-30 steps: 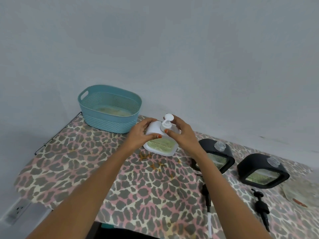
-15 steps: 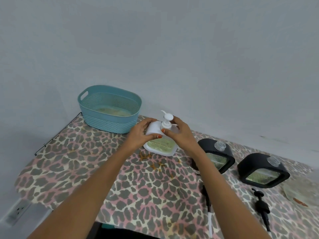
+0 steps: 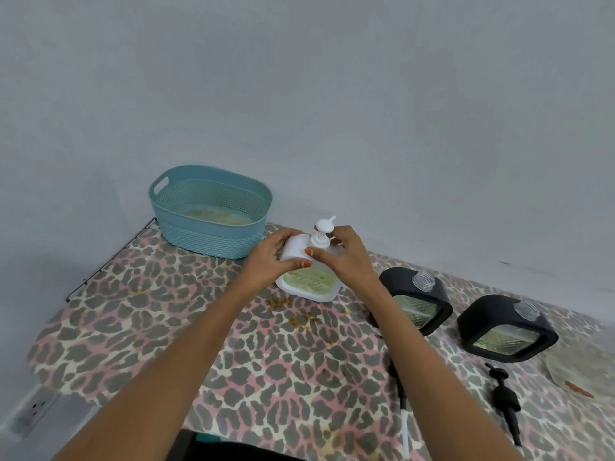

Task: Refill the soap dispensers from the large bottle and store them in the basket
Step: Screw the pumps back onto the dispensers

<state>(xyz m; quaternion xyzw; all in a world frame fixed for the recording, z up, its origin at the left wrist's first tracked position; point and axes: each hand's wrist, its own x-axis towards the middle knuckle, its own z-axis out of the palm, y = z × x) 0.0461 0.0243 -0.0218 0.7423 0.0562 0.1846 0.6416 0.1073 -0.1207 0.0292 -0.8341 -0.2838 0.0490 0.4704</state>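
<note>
A white soap dispenser with greenish soap stands on the leopard-print table, in front of the teal basket. My left hand grips its left shoulder. My right hand pinches the collar of its white pump, whose spout points away to the right. Two black dispensers with bare clear necks stand to the right. One black pump lies in front of them; another pump lies partly hidden under my right forearm.
A crumpled pale bag or pouch lies at the right edge. Orange-brown drips stain the cloth in front of the white dispenser. A grey wall stands right behind the table. A wall socket sits low at the left.
My right hand has turned the white pump on the dispenser; its spout has swung round to point away to the right. My left hand keeps its hold.
</note>
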